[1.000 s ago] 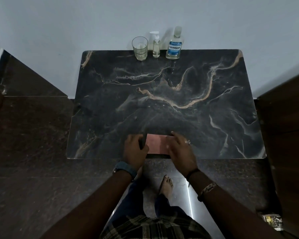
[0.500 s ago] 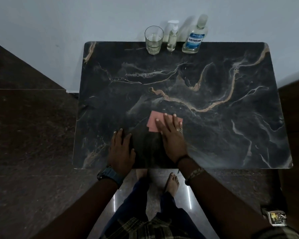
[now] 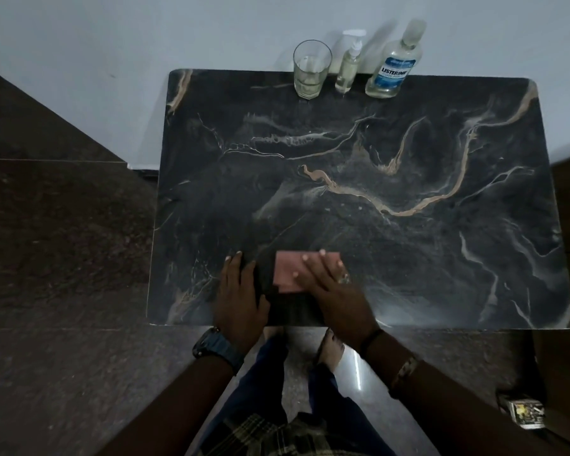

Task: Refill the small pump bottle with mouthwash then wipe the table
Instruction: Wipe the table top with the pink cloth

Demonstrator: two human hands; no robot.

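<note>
A folded pink cloth [image 3: 288, 273] lies on the black marble table [image 3: 408, 241] near its front edge. My right hand [image 3: 333, 284] presses flat on the cloth with fingers spread. Just left of the cloth, my left hand [image 3: 241, 294] rests flat on the bare table. At the table's back edge stand the small pump bottle [image 3: 348, 69] and, to its right, the mouthwash bottle [image 3: 392, 67] with a blue label. Both bottles are upright and far from my hands.
A drinking glass [image 3: 310, 72] stands left of the pump bottle at the back edge. A pale wall rises behind the table. Dark floor surrounds it. A small printed box [image 3: 524, 413] lies on the floor at the lower right. My legs and feet are under the front edge.
My right hand slid the cloth away from the front edge toward the middle, then drew it partly back. My left hand left the cloth and lies flat on the table.
</note>
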